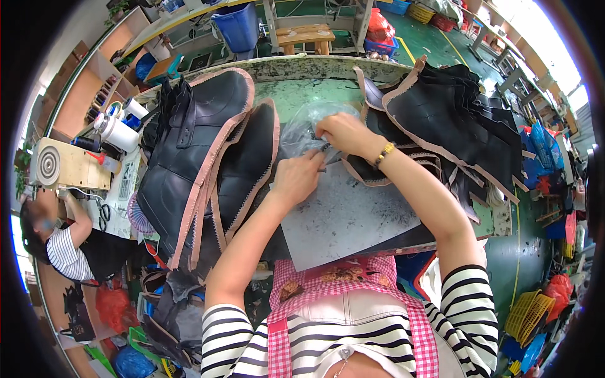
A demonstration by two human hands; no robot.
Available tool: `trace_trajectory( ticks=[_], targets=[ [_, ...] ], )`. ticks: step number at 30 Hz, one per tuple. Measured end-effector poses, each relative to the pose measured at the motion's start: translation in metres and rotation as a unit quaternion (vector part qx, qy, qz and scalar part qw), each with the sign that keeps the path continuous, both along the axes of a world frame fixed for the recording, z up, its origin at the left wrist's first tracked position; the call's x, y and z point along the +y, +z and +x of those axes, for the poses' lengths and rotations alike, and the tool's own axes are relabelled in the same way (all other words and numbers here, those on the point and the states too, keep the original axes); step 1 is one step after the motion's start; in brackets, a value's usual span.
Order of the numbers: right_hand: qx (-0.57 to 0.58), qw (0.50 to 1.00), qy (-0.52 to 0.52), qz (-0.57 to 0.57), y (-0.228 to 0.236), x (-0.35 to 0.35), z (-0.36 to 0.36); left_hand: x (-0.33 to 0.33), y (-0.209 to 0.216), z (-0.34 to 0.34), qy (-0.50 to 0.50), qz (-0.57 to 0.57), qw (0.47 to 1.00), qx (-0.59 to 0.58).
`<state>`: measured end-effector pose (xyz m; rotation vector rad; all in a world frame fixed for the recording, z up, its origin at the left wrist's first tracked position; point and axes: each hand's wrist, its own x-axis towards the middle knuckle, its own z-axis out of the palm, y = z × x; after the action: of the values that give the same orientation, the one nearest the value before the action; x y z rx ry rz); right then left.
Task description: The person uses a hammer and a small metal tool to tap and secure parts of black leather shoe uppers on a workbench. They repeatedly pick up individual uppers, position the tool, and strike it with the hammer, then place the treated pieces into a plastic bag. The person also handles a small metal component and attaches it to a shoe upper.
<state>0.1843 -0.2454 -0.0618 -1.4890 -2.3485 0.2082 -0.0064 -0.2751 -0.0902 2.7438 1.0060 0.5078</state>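
My left hand (299,179) is closed at the far edge of a grey sheet (343,217), with a bit of dark or metallic material at its fingertips, too small to name. Just beyond and to the right, my right hand (350,134) curls over a clear plastic bag (301,129), its fingertips pinched; what they hold is hidden. The bag lies crumpled on the green worktable, dark bits showing inside. Black leather boot uppers (189,126) with pinkish toothed edging are piled to the left. Another pile of such uppers (428,116) lies to the right, close to my right forearm.
At left, a person in a striped top sits by a bench with thread spools (116,133) and black-handled scissors (104,214). Beyond the table stand a blue bin (238,28) and a wooden stool (305,36). A yellow basket (528,315) is on the right.
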Motion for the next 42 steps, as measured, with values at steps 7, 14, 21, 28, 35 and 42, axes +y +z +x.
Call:
trace_trajectory(
  ticks=[7, 14, 21, 28, 35, 42],
  targets=[
    [-0.072, 0.995, -0.048, -0.048, -0.042, 0.001, 0.010, -0.010, -0.010, 0.005, 0.009, -0.046, 0.999, -0.016],
    [-0.083, 0.996, 0.014, 0.022, -0.061, -0.003, 0.000, -0.015, -0.017, 0.006, 0.031, -0.025, 0.999, -0.032],
    [-0.136, 0.990, 0.024, 0.011, -0.054, -0.007, -0.006, -0.021, -0.010, 0.012, 0.047, -0.030, 0.998, -0.006],
    [-0.193, 0.980, 0.037, 0.040, -0.050, -0.010, -0.012, -0.020, -0.011, 0.012, 0.048, -0.010, 0.998, 0.046],
    [-0.014, 0.999, -0.027, -0.043, -0.056, 0.001, -0.002, -0.021, -0.016, 0.007, 0.074, 0.011, 0.996, 0.039],
    [0.064, 0.989, -0.100, 0.085, -0.013, -0.006, 0.041, -0.013, -0.011, 0.021, 0.107, 0.035, 0.992, -0.048]
  ],
)
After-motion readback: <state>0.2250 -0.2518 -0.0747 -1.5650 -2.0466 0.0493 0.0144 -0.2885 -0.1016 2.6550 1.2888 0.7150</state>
